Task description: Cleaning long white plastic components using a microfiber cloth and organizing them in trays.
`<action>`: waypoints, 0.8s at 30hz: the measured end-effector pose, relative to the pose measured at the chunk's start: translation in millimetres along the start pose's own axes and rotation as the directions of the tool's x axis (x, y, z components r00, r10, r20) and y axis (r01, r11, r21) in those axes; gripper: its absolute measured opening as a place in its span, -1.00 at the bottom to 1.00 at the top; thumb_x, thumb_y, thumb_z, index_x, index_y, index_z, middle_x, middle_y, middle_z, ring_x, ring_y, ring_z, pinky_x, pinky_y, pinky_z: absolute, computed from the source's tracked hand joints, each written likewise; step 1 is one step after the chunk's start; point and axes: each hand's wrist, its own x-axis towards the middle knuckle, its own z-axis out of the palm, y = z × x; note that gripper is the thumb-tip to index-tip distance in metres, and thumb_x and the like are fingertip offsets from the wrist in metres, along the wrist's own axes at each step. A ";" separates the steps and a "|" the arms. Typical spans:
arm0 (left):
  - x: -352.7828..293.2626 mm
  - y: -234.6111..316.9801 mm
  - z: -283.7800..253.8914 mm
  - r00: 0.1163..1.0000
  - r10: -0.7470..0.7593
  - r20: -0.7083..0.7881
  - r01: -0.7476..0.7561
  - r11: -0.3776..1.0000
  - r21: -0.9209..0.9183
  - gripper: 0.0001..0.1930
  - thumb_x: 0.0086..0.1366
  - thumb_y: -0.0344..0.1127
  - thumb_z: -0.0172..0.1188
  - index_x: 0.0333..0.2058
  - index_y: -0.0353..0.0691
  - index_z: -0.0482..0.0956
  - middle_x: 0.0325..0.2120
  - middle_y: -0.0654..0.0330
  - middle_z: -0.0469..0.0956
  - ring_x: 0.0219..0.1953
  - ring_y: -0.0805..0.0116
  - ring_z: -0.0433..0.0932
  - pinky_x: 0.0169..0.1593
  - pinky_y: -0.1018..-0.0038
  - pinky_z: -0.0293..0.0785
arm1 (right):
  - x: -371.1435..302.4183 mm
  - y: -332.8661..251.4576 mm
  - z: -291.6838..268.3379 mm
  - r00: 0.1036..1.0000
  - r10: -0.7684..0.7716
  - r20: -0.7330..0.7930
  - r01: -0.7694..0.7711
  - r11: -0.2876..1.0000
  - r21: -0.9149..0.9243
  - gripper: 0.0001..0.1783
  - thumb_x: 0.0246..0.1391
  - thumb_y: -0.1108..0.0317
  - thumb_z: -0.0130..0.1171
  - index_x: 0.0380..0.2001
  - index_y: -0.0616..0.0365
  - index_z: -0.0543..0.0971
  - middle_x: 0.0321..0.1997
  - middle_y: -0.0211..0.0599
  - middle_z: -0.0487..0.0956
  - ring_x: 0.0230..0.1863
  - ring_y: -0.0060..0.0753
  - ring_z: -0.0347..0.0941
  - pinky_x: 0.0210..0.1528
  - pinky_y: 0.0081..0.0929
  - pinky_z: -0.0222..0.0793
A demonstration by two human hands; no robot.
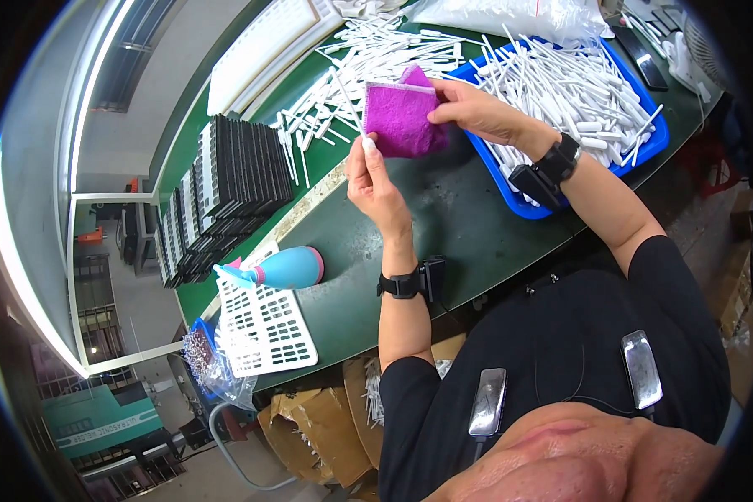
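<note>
My left hand (371, 182) pinches the lower, thicker end of a slim white plastic stick (340, 90), which points up and away from me. Just right of it, my right hand (485, 115) grips a folded purple cloth (396, 119) between thumb and fingers. The cloth hangs close beside the stick; whether the two touch, I cannot tell. Both hands are above the dark green table (351, 284). Beyond them lies a loose pile of similar white sticks (376, 54). A blue tray (658, 138) heaped with more of these sticks sits under and right of my right forearm.
Left stand stacked black slotted trays (243, 167). Nearer me, a light-blue spray bottle (289, 268) lies on its side by a white perforated panel (268, 335). A clear plastic bag (510, 18), a phone (644, 63) and a fan (704, 48) are at the back. Cardboard boxes (326, 431) stand below the table.
</note>
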 end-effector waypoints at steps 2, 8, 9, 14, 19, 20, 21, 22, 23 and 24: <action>0.3 8.5 -0.8 0.946 0.324 0.004 -0.306 0.890 0.338 -0.75 0.31 -0.35 0.00 -0.17 -0.42 0.52 -0.30 0.16 0.51 -0.33 0.45 0.44 -0.26 0.56 0.35 | -1.3 2.2 -1.7 0.998 -0.008 0.056 0.016 0.989 -0.147 -0.59 0.10 0.38 0.04 0.04 0.23 0.37 -0.04 -0.34 0.48 -0.03 -0.56 0.38 0.07 -0.49 0.28; -15.0 15.5 17.6 0.766 0.613 0.197 -0.640 0.692 0.336 -0.75 0.32 -0.35 0.00 -0.21 -0.47 0.51 -0.43 0.22 0.51 -0.36 0.43 0.43 -0.24 0.49 0.37 | 4.4 10.6 -14.8 0.922 -0.303 -0.241 0.212 0.916 -0.342 -0.64 0.11 0.35 0.09 -0.02 0.22 0.42 -0.16 -0.36 0.53 -0.15 -0.55 0.45 -0.07 -0.56 0.37; -24.6 17.5 23.7 0.828 0.464 0.315 -0.536 0.820 0.201 -0.74 0.33 -0.35 -0.02 -0.19 -0.46 0.50 -0.43 0.19 0.51 -0.35 0.43 0.44 -0.23 0.50 0.37 | 5.8 12.3 -18.4 0.881 -0.380 -0.282 0.316 0.916 -0.247 -0.66 0.13 0.31 0.09 -0.05 0.22 0.44 -0.20 -0.37 0.55 -0.19 -0.54 0.47 -0.09 -0.58 0.37; -27.0 26.4 22.2 0.884 -0.036 0.465 0.151 0.965 -0.213 -0.71 0.35 -0.33 -0.07 -0.07 -0.42 0.41 -0.38 0.12 0.53 -0.32 0.38 0.50 -0.18 0.53 0.42 | 4.9 6.9 -9.6 0.971 0.044 -0.236 0.098 0.826 0.556 -0.66 0.17 0.29 0.03 -0.03 0.23 0.42 -0.13 -0.28 0.53 -0.17 -0.47 0.51 -0.15 -0.55 0.49; -11.1 -0.2 14.3 0.847 -0.245 0.471 0.411 0.865 -0.289 -0.68 0.37 -0.27 -0.09 -0.01 -0.35 0.34 -0.42 0.13 0.52 -0.52 0.47 0.49 -0.44 0.61 0.43 | -4.7 24.6 -4.5 0.990 0.113 0.083 -0.136 0.915 0.380 -0.63 0.21 0.21 -0.03 -0.01 0.20 0.42 -0.15 -0.27 0.54 -0.19 -0.43 0.52 -0.22 -0.54 0.49; -11.0 -13.4 13.3 0.853 -0.246 0.461 0.406 0.867 -0.290 -0.68 0.37 -0.27 -0.09 -0.01 -0.35 0.34 -0.42 0.13 0.52 -0.52 0.47 0.49 -0.44 0.61 0.43 | -14.1 22.4 9.2 0.962 0.145 0.232 -0.215 0.925 0.312 -0.64 0.21 0.20 -0.03 -0.02 0.19 0.43 -0.17 -0.28 0.54 -0.22 -0.44 0.53 -0.25 -0.55 0.49; -14.4 -32.4 16.2 0.934 -0.156 0.323 0.232 0.950 -0.212 -0.72 0.38 -0.25 -0.10 -0.07 -0.32 0.36 -0.46 0.15 0.51 -0.58 0.49 0.44 -0.51 0.62 0.37 | -19.3 21.7 18.8 0.910 0.181 0.373 -0.281 0.931 0.233 -0.64 0.22 0.18 -0.03 -0.03 0.19 0.43 -0.20 -0.29 0.55 -0.24 -0.45 0.53 -0.28 -0.57 0.48; -18.4 -51.4 22.7 0.979 -0.039 0.199 0.061 0.993 -0.103 -0.74 0.39 -0.23 -0.11 -0.12 -0.29 0.38 -0.50 0.17 0.49 -0.65 0.52 0.40 -0.59 0.64 0.32 | -17.8 25.3 24.2 0.909 0.181 0.376 -0.282 0.931 0.234 -0.64 0.22 0.18 -0.03 -0.03 0.19 0.43 -0.20 -0.29 0.55 -0.24 -0.45 0.53 -0.28 -0.57 0.48; -22.1 -56.5 27.9 0.991 0.094 0.092 -0.097 0.995 0.030 -0.76 0.39 -0.22 -0.12 -0.18 -0.27 0.40 -0.54 0.20 0.48 -0.71 0.54 0.36 -0.66 0.65 0.26 | -12.4 33.6 32.4 0.980 0.148 0.132 -0.177 0.954 0.241 -0.65 0.21 0.17 -0.03 -0.06 0.18 0.45 -0.24 -0.31 0.55 -0.31 -0.48 0.52 -0.35 -0.59 0.46; -27.7 -60.1 28.0 0.992 0.091 0.093 -0.094 0.995 0.034 -0.76 0.39 -0.22 -0.12 -0.18 -0.27 0.40 -0.54 0.20 0.48 -0.71 0.54 0.36 -0.66 0.65 0.26 | -6.6 41.5 40.3 0.987 0.102 -0.122 -0.074 0.973 0.221 -0.66 0.20 0.17 -0.03 -0.08 0.17 0.46 -0.28 -0.33 0.56 -0.37 -0.50 0.51 -0.42 -0.62 0.44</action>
